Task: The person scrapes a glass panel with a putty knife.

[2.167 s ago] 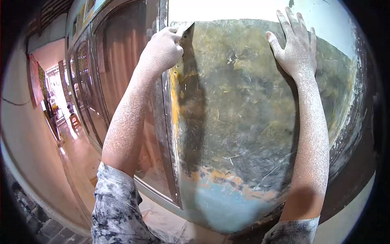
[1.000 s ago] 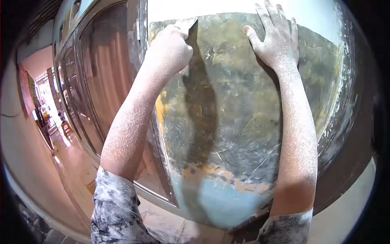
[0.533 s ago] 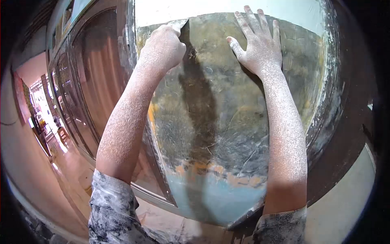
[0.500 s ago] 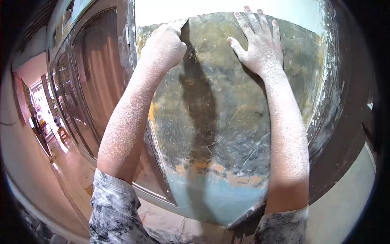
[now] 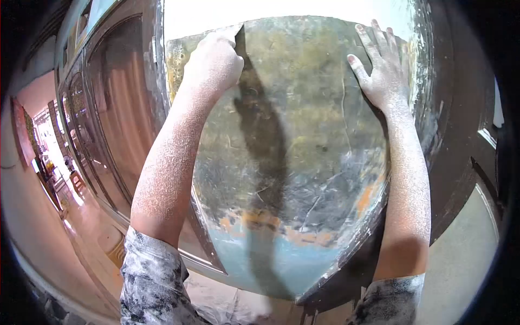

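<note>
My left hand [image 5: 214, 65] is closed in a fist high on the wall, knuckles toward the border between white and mottled surface. From its top pokes a thin, pointed grey blade, apparently a scraper [image 5: 239, 29]; its handle is hidden in my fist. Fingers spread, my right hand [image 5: 385, 70] lies against the wall near its right edge and holds nothing. Both hands and forearms are coated in white dust. The wall [image 5: 319, 108] is mottled green-brown and grey, with orange patches and pale blue at the bottom. Above lies a white area [image 5: 281, 8].
A dark-framed window with a curtain [image 5: 127, 103] stands on the left, beside a passage [image 5: 86, 233] with a stool [image 5: 77, 181] at its far end. Dark wooden framing [image 5: 460, 135] borders the wall on the right. Whitish sheeting [image 5: 216, 295] lies below.
My right hand has shifted right and slightly down along the wall, toward its edge. My left hand stays near the border with the scraper. The view has turned slightly right.
</note>
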Demonstrator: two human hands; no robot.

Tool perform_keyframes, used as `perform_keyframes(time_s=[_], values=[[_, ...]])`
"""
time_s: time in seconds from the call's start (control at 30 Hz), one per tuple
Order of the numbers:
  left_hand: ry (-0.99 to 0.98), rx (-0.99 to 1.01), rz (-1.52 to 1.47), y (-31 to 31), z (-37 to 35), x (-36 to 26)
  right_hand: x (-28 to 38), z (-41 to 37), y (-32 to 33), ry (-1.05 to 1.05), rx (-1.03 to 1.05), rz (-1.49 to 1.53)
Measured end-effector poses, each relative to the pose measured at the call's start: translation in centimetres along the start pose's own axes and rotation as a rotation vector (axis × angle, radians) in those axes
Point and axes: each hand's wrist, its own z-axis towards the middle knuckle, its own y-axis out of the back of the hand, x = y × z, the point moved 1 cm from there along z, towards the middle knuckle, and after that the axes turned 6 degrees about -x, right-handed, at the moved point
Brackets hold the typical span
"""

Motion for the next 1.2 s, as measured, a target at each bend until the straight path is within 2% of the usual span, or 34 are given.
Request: perform_keyframes(time_s=[0.07, 0.1, 0.13, 0.23, 0.33, 0.4, 0.47, 0.5, 0.53, 0.67, 0.7, 0.73, 0.8, 0.93, 1.03, 1.07, 1.2], values=[[0.072, 0.031, 0.004, 0.3, -0.6, -1.0, 0.1, 0.1, 0.0, -0.016, 0.003, 0.012], [-0.145, -0.063, 0.058, -2.7, 0.1, 1.8, 0.2, 0.2, 0.5, -0.028, 0.016, 0.007], [-0.15, -0.07, 0.063, -1.9, 0.2, 0.8, 0.2, 0.3, 0.6, -0.034, 0.008, 0.007], [0.157, 0.035, 0.016, 0.9, -0.2, -2.4, 0.2, 0.1, 0.3, -0.047, 0.025, -0.002], [0.062, 0.015, 0.076, 0.1, -0.7, -2.5, 0.2, 0.1, 0.2, -0.055, 0.034, 0.027], [0.1, -0.049, 0.062, -0.2, -0.1, -2.5, 0.3, 0.1, 0.6, -0.065, 0.01, 0.041], [0.108, 0.069, 0.053, 0.0, 0.3, -2.8, 0.3, 0.1, 0.5, -0.063, 0.025, 0.04], [0.045, 0.06, 0.014, 0.7, -0.5, -4.0, 0.5, 0.1, 0.7, -0.069, 0.054, 0.006], [0.128, 0.127, -0.031, 1.2, -1.2, -5.3, 0.5, 0.2, 0.8, -0.074, 0.081, -0.03], [0.074, 0.104, 0.047, 0.1, 0.3, -5.9, 0.3, 0.0, 0.3, -0.066, 0.034, 0.019], [0.073, 0.063, -0.016, 0.5, -0.1, -6.9, 0.3, 0.0, 0.3, -0.08, 0.035, 0.035], [0.106, 0.149, -0.003, 0.7, -0.1, -7.6, 0.2, 0.1, 0.3, -0.075, 0.035, 0.034], [0.062, -0.016, -0.024, -0.2, -1.0, -8.4, 0.2, 0.0, 0.4, -0.072, 0.017, 0.063], [0.089, 0.021, -0.033, 0.0, -0.7, -8.3, 0.3, 0.2, 0.6, -0.054, 0.062, -0.024], [0.064, 0.138, 0.005, 0.1, -0.4, -8.4, 0.4, 0.1, 0.6, -0.067, 0.045, 0.001], [0.067, 0.071, 0.013, -0.1, -0.3, -8.2, 0.3, 0.2, 0.6, -0.076, 0.042, -0.003], [0.061, 0.079, -0.021, -0.4, -0.3, -8.5, 0.5, 0.0, 0.4, -0.071, 0.028, 0.025]])
